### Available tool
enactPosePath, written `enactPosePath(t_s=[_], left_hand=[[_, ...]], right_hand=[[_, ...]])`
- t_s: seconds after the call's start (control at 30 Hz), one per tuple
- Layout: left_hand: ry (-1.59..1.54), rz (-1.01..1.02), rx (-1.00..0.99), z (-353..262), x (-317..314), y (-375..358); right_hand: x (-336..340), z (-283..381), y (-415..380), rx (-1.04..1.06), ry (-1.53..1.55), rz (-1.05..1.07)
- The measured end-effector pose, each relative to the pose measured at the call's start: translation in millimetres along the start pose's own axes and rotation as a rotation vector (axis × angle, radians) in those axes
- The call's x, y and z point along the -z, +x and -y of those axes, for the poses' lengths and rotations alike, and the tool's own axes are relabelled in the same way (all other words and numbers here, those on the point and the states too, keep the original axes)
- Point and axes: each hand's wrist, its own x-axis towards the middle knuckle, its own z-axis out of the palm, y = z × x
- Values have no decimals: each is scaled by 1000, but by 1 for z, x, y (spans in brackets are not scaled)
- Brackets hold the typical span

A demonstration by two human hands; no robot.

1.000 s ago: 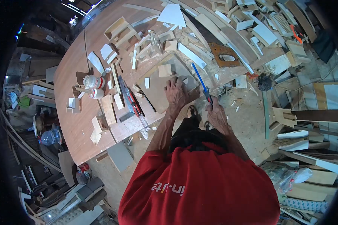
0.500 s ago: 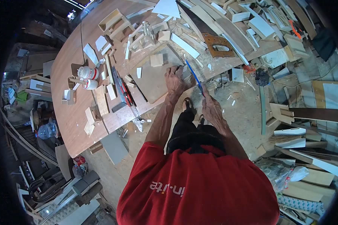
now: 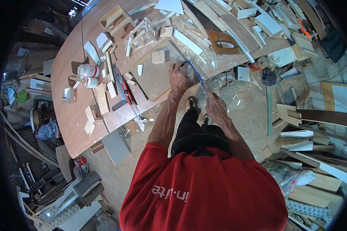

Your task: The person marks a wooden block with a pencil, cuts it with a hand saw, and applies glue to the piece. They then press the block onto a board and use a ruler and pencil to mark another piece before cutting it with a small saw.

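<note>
My left hand is at the front edge of the workbench, its fingers curled and pressing down on a small piece of wood, mostly hidden by the hand. From the right, my right hand is closed around the near end of a narrow blue hacksaw, seen almost edge-on. Its far end slants up and left, just beside the left fingers. Under the left hand lies a flat board, with a small wood block on top.
The workbench carries a wooden-handled saw, white glue containers, red-handled pliers and a small box frame. Offcuts crowd the back. Stacked boards lie on the floor at right.
The blue hacksaw and my right hand have shifted slightly up and left, toward the left hand. My left hand stays at nearly the same spot. The view has tilted a little.
</note>
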Motion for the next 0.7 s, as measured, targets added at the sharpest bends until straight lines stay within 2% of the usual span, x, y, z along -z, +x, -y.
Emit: enactPosePath(t_s=[0.37, 0.7], left_hand=[[-21, -41, -44, 5, -4, 3], [33, -2, -67, 0, 4, 5]], right_hand=[[4, -2, 1, 9, 5, -62], [6, -2, -2, 31, -50, 25]])
